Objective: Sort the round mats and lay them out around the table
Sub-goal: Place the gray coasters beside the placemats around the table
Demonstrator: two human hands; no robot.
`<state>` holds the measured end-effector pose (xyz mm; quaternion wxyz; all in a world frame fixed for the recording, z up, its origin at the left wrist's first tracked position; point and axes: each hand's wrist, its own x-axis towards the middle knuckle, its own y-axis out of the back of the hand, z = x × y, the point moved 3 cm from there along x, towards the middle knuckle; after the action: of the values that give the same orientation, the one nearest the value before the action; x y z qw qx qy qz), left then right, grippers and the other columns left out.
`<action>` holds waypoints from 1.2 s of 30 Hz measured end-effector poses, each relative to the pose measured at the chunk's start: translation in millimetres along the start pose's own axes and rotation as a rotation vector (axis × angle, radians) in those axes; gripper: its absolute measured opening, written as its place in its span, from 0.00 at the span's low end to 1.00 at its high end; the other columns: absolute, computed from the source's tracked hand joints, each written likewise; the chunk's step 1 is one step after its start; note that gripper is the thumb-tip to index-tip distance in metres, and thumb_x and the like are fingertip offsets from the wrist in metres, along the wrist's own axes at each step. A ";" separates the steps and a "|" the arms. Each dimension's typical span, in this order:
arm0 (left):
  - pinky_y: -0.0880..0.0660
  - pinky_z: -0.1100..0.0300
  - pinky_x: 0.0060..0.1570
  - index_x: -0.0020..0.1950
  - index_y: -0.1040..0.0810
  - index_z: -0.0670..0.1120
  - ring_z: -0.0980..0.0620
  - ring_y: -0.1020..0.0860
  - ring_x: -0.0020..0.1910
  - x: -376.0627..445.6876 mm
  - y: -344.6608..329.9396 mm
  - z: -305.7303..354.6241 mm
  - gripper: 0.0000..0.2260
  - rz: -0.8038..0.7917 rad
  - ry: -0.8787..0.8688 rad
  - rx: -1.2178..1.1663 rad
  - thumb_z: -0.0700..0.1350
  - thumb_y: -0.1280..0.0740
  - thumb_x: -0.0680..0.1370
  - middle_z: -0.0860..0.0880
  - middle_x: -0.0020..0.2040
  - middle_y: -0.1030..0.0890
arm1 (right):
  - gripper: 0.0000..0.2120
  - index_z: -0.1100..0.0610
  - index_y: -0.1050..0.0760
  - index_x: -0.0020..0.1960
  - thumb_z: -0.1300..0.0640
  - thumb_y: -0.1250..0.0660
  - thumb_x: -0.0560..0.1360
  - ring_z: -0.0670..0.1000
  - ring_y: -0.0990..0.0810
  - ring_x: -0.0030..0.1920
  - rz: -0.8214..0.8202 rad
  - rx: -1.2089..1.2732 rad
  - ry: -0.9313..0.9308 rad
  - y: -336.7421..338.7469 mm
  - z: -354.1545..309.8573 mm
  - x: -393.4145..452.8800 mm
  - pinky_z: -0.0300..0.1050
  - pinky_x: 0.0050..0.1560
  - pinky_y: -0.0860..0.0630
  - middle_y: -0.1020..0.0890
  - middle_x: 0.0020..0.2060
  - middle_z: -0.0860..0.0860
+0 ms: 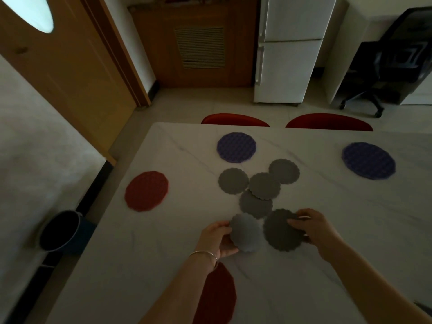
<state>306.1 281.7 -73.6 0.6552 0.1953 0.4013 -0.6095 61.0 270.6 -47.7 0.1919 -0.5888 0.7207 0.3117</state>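
Left hand (218,239) is gripping a lighter grey mat (245,232), right hand (314,226) is gripping a darker grey mat (281,231), four grey mats (256,203) are crowding centre frame just above.

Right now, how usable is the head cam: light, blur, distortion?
Head view: dim and underexposed, no glare on the table; wide-angle bending curves the door and fridge; both hands, left hand and right hand, and the grey mats look slightly soft; the red mat near the bottom edge is darkest.
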 end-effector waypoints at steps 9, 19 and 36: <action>0.20 0.48 0.44 0.57 0.27 0.42 0.43 0.19 0.42 -5.6 -2.2 -0.6 0.19 -0.097 -0.062 0.057 0.25 0.34 0.71 0.45 0.49 0.20 | 0.07 0.60 0.29 0.45 0.67 0.32 0.72 0.56 0.24 0.38 -0.183 0.203 -0.006 -72.3 5.9 -10.7 0.48 0.39 0.24 0.23 0.39 0.57; 0.20 0.54 0.36 0.57 0.28 0.43 0.46 0.21 0.39 -6.8 -8.1 -3.1 0.18 -0.066 -0.123 0.126 0.25 0.40 0.73 0.46 0.45 0.22 | 0.12 0.54 0.26 0.49 0.53 0.27 0.70 0.56 0.21 0.43 0.099 -0.406 0.280 -61.4 8.7 16.9 0.52 0.41 0.22 0.22 0.44 0.53; 0.20 0.55 0.35 0.52 0.24 0.48 0.48 0.21 0.41 7.8 24.3 -1.5 0.17 0.068 -0.109 0.036 0.28 0.39 0.73 0.48 0.46 0.20 | 0.49 0.50 0.46 0.75 0.41 0.25 0.62 0.63 0.47 0.74 0.058 -1.117 0.327 -72.4 -73.9 97.4 0.61 0.68 0.34 0.43 0.73 0.58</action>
<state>328.4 282.2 -86.1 0.6928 0.1871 0.3468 -0.6039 115.1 141.6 -72.5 -0.2701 -0.6212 0.4831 0.5547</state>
